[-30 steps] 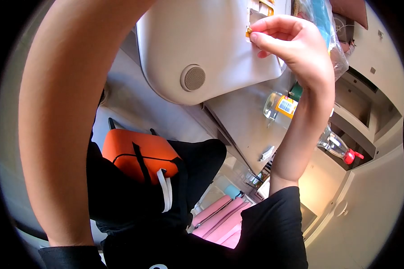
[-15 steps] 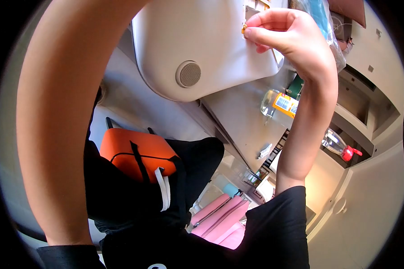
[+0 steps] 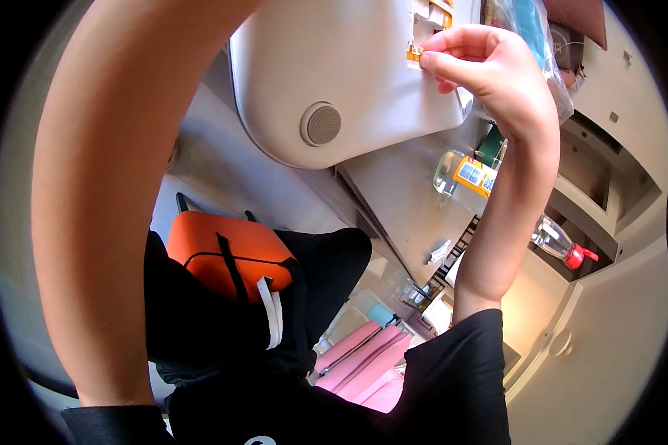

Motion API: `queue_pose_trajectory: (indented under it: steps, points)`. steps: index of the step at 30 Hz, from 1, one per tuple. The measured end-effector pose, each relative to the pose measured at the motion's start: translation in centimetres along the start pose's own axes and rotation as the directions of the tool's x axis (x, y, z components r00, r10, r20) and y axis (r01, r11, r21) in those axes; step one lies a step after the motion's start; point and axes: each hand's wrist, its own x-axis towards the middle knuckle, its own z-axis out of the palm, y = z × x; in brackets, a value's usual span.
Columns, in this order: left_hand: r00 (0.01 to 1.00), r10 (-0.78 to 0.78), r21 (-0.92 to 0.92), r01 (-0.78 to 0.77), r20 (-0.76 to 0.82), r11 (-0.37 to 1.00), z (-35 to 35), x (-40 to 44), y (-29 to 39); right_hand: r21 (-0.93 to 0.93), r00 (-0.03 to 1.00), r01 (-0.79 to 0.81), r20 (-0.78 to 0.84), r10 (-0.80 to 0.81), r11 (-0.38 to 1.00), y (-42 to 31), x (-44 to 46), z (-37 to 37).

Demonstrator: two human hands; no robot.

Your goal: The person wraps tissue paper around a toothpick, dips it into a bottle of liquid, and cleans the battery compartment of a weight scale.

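My right hand point(image 3: 490, 70) is closed in a pinch, thumb against forefinger, at a small orange-and-white piece point(image 3: 413, 55). That piece lies at the edge of a narrow white and orange strip point(image 3: 427, 28) on a pale, smooth surface with a rounded edge point(image 3: 274, 89). What exactly the piece is, I cannot make out; the fingertips partly hide it. My left forearm reaches up the left side and passes out of the top of the view, so the left hand is not visible. A round mesh grille point(image 3: 321, 124) sits in the pale surface, below and left of the right hand.
A clear bottle with an orange label point(image 3: 473, 176) lies behind my right forearm, its red cap point(image 3: 577, 256) showing on the other side. A clear plastic bag point(image 3: 545, 52) is at the upper right. An orange case point(image 3: 223, 245) rests by my lap. Pink items point(image 3: 364, 360) are below.
The right hand has shifted slightly right and down in the view, and more of the orange-and-white piece shows. The pale surface has also shifted slightly right in the picture.
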Motion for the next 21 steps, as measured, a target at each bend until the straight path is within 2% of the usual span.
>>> queue_pose_trajectory:
  steps: [4,7,10,11,13,18,20,21]
  points:
    - [1.0,0.012,-0.009,-0.012,0.025,1.0,-0.2,-0.2,0.1,0.02,0.999,0.036,-0.028,-0.036,0.999,0.1,0.0,0.3]
    - [0.999,0.022,-0.016,-0.021,0.044,1.0,-0.6,-0.2,-0.1,0.004,0.998,-0.004,-0.065,0.004,1.0,0.6,0.0,-0.2]
    - [0.992,0.091,-0.01,-0.09,0.091,0.996,-0.8,-0.3,0.2,0.01,1.0,0.006,-0.022,-0.006,1.0,0.0,0.1,0.1]
    - [0.999,-0.015,-0.008,0.016,0.052,1.0,-0.4,-0.3,1.1,0.011,1.0,0.006,-0.024,-0.005,1.0,0.0,0.0,0.1]
    - [0.992,-0.124,-0.006,0.124,0.014,0.992,-0.1,-0.3,1.3,0.009,0.999,-0.008,-0.051,0.009,1.0,0.3,0.0,0.0]
    - [1.0,-0.016,0.029,0.017,-0.014,0.999,0.3,0.1,0.2,0.021,0.992,-0.045,-0.113,0.047,0.999,0.8,-0.1,-0.3]
    - [1.0,-0.012,-0.019,0.013,0.02,1.0,-0.3,0.2,0.2,-0.028,1.0,-0.022,0.001,0.022,0.999,-0.1,0.0,-0.1]
    - [0.999,-0.015,-0.037,0.017,0.045,0.999,-0.2,0.1,0.1,-0.023,1.0,-0.031,-0.002,0.03,0.999,0.0,0.1,-0.1]
